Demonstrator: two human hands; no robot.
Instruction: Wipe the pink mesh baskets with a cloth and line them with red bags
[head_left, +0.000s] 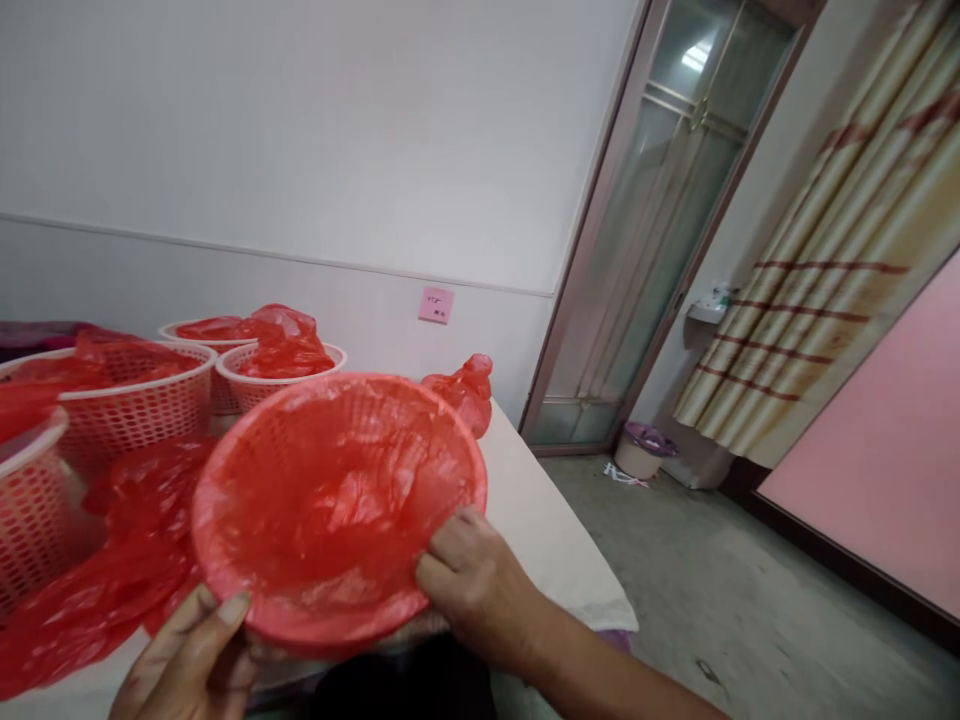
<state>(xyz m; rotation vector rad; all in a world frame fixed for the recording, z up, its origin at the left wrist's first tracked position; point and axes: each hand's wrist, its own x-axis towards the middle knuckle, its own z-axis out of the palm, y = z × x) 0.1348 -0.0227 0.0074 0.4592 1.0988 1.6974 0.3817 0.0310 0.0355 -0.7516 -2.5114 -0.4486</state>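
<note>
I hold a round plastic basket (337,500) lined with a red plastic bag, tilted so its opening faces me. My left hand (191,660) grips its lower left rim, thumb pressed on the red film. My right hand (469,580) is closed on the lower right rim, fingers curled over the bag's edge. The basket hangs just above the near edge of a white-covered table (540,520).
Several white lattice baskets (142,400) lined with red bags stand on the table at the left. Loose red bags (112,560) lie beside them. A glass door (660,220), a small bin (641,450) and a striped curtain (832,250) are at the right.
</note>
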